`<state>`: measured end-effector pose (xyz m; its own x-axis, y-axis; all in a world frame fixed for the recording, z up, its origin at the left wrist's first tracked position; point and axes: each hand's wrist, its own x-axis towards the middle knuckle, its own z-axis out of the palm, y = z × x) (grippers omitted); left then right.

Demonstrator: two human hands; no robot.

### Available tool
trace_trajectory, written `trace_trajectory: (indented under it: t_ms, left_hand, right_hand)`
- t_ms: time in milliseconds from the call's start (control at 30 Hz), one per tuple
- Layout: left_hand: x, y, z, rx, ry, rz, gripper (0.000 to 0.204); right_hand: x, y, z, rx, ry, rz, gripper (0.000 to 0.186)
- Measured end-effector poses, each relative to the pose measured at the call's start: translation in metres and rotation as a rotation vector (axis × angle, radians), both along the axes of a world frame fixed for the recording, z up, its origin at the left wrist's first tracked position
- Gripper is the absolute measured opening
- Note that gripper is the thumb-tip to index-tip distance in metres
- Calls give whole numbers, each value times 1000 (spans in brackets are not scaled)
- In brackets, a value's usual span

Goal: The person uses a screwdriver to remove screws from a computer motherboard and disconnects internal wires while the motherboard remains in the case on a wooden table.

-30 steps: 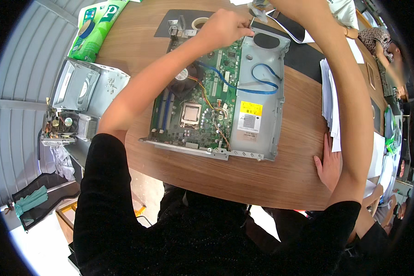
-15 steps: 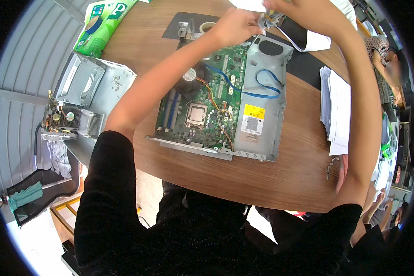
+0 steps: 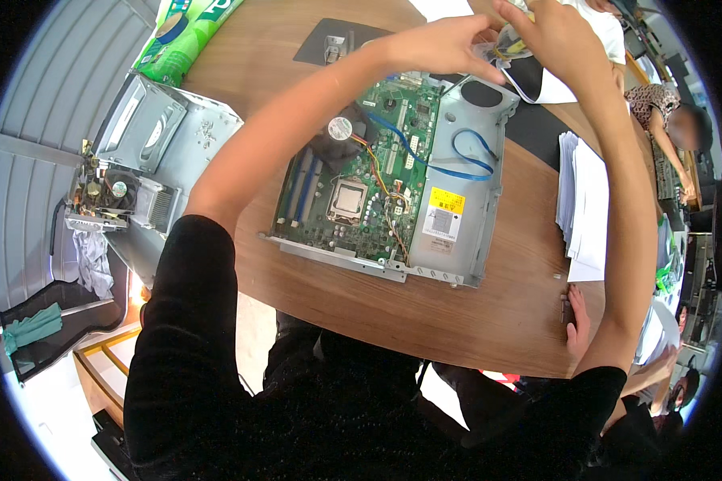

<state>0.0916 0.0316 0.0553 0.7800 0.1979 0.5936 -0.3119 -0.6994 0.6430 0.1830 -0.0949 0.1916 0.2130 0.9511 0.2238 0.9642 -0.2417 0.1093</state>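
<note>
My right hand, at the top right, grips a small clear plastic bag with yellowish contents I cannot make out. My left hand is beside the bag with thumb and fingers apart, its fingertips near or touching it. Both are over the back right of an opened metal computer chassis. The chassis holds a green motherboard with a square processor, a black fan partly behind my left forearm, coloured wires and a blue cable.
Another metal case with screws is at left, near a green package. Paper stacks lie right on the wooden table, near another person's hand. A dark mat lies under the chassis' back. Co-workers sit at far right.
Both my hands have moved rightward at the back. The bag shows more between them, and my left thumb and fingers have spread from a pinch. The other person's hand has moved down.
</note>
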Motion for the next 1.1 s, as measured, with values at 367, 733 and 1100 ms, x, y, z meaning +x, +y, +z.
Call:
trace_trajectory:
  t_ms: [367,733,1100]
  left_hand:
    - [-1,-4,9,1,180,110,51]
    - [-2,4,22,-119,-40,20,54]
    - [4,10,3,-137,201,97,61]
  right_hand:
    - [-8,0,-6,186,-5,-92,46]
    - [-6,0,1,171,-41,13,50]
    - [-29,13,-11,179,-127,38,40]
